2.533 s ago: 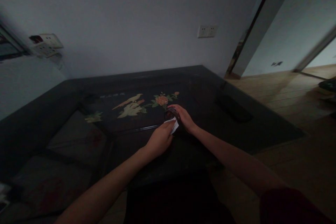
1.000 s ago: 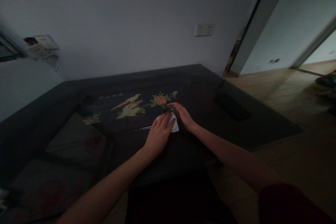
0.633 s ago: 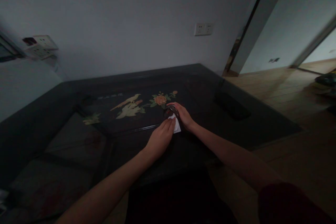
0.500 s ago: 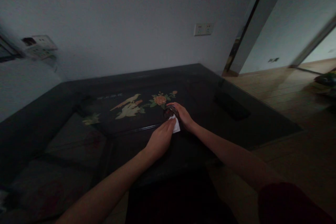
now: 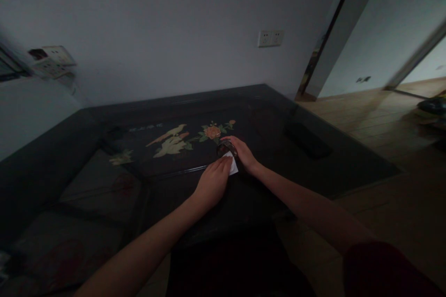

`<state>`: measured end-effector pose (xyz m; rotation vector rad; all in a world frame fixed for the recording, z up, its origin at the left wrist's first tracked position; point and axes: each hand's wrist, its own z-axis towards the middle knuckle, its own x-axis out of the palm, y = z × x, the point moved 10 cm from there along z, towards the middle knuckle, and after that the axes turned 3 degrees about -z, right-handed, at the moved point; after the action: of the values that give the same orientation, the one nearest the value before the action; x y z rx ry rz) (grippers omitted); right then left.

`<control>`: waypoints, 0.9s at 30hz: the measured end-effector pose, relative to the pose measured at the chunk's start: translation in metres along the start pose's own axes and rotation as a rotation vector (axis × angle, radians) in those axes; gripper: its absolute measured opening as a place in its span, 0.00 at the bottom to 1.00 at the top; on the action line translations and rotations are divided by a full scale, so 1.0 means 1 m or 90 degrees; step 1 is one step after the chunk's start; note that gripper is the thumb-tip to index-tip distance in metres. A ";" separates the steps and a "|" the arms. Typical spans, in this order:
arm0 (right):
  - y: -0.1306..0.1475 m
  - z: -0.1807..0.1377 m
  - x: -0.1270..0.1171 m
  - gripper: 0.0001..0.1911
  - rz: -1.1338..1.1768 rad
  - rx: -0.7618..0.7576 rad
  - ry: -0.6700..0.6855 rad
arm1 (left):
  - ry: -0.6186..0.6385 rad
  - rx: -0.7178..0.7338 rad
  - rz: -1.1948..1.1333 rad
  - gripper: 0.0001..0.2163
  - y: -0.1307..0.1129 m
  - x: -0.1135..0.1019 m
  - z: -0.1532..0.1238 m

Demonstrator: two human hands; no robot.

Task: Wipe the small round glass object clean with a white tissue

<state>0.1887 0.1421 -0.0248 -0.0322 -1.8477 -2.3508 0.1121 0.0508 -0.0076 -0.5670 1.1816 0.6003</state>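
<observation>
My left hand (image 5: 211, 182) presses a small white tissue (image 5: 233, 165) onto the dark glass table (image 5: 244, 106), its fingers held together on top of the paper. Just behind it, my right hand (image 5: 243, 152) is curled around a small dark round object (image 5: 223, 147) standing on the table; the dim light hides what that object is. The two hands almost touch at the tissue. A painted bird and flower panel (image 5: 181, 139) lies under the glass just beyond them.
A dark flat rectangular thing (image 5: 308, 140) lies on the table's right side. Wall sockets (image 5: 271, 38) are mounted on the white wall behind. Wooden floor (image 5: 383, 130) and a doorway open to the right. More sockets (image 5: 52, 60) sit on the left wall.
My left hand slid the tissue left and right beside the round object, then settled slightly back toward me. My right hand stayed on the object throughout.
</observation>
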 end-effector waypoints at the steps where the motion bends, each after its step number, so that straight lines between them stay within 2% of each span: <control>1: 0.000 0.000 0.001 0.20 -0.006 0.001 0.003 | 0.002 -0.002 0.022 0.21 0.002 0.000 0.000; 6: 0.000 0.001 0.001 0.20 -0.012 0.008 0.007 | 0.002 0.006 0.082 0.20 0.008 -0.008 0.002; 10: 0.001 -0.001 0.002 0.21 -0.016 0.014 0.007 | 0.004 0.002 0.023 0.20 0.010 -0.011 0.002; 13: 0.003 -0.003 0.005 0.20 -0.024 0.010 0.016 | -0.007 -0.030 -0.103 0.22 0.013 -0.011 0.002; 19: 0.009 -0.007 0.009 0.20 -0.059 -0.019 0.018 | 0.002 -0.250 -0.486 0.12 0.034 0.004 0.000; 22: 0.008 -0.007 0.009 0.21 -0.055 -0.009 0.020 | -0.036 -0.255 -0.615 0.14 0.033 0.002 0.002; 24: 0.009 -0.007 0.008 0.21 -0.054 -0.011 0.016 | -0.041 -0.237 -0.566 0.15 0.030 0.000 0.002; 27: 0.009 -0.006 0.005 0.21 -0.043 -0.023 0.007 | -0.029 -0.145 -0.373 0.18 0.020 -0.007 0.002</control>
<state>0.1854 0.1335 -0.0174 0.0391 -1.8303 -2.4241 0.0977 0.0662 -0.0022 -1.0406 0.8481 0.2406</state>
